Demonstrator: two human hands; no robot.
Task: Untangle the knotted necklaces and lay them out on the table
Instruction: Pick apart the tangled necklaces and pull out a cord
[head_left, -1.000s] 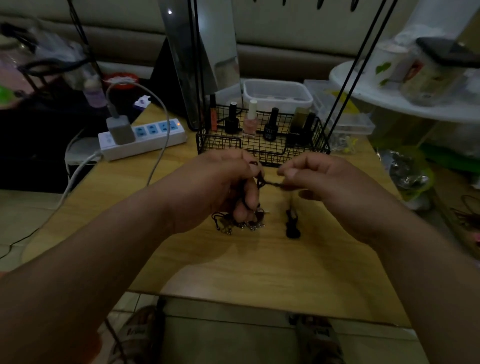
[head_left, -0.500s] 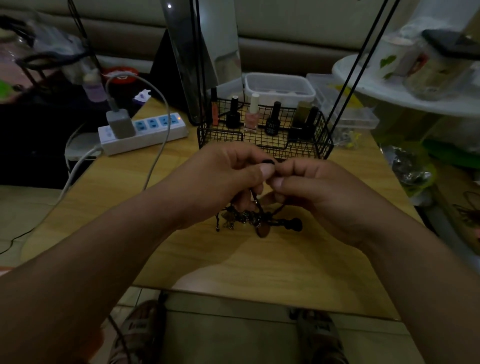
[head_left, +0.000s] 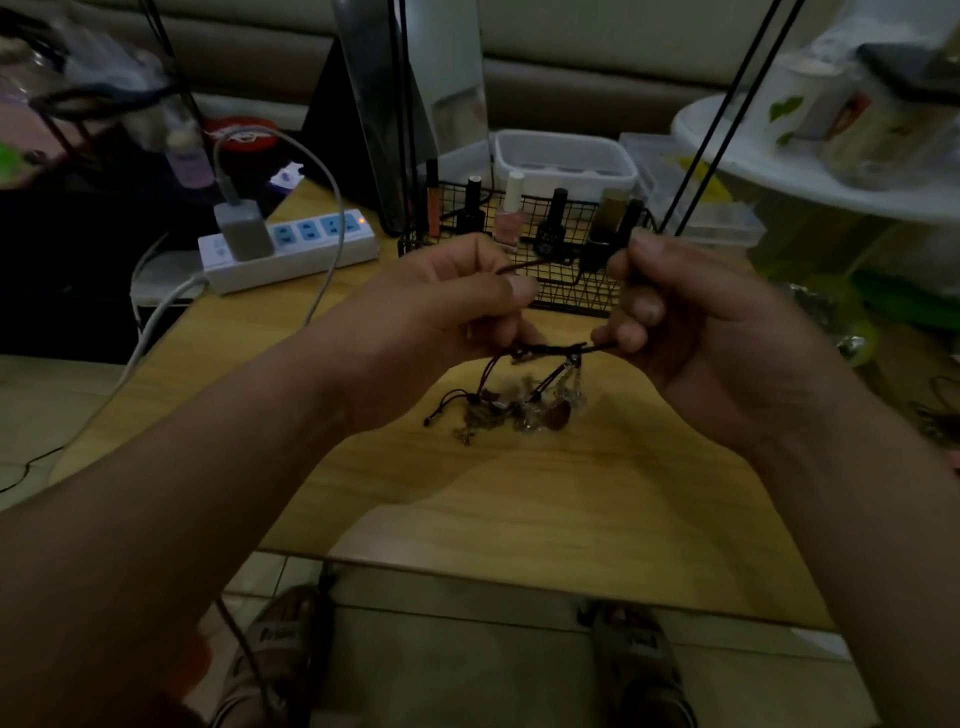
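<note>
A tangle of dark corded necklaces (head_left: 519, 408) with small pendants hangs between my hands, its charms resting on the wooden table (head_left: 545, 509). My left hand (head_left: 447, 306) grips one end of the cords, thumb pressed over them. My right hand (head_left: 691, 322) pinches the other end with curled fingers. A short dark stretch of cord (head_left: 550, 351) runs taut between the two hands, and a thin brown strand arcs up from my left hand toward the basket.
A black wire basket (head_left: 571, 291) with nail polish bottles stands just behind my hands. A white power strip (head_left: 291, 254) with a plugged charger and cable lies at the back left. Plastic containers (head_left: 566, 161) and a white round shelf (head_left: 810, 176) stand at the back right.
My hands have drawn apart from where they met at the centre, pulling a length of cord taut between them. The pendants hang lower and spread on the table.
</note>
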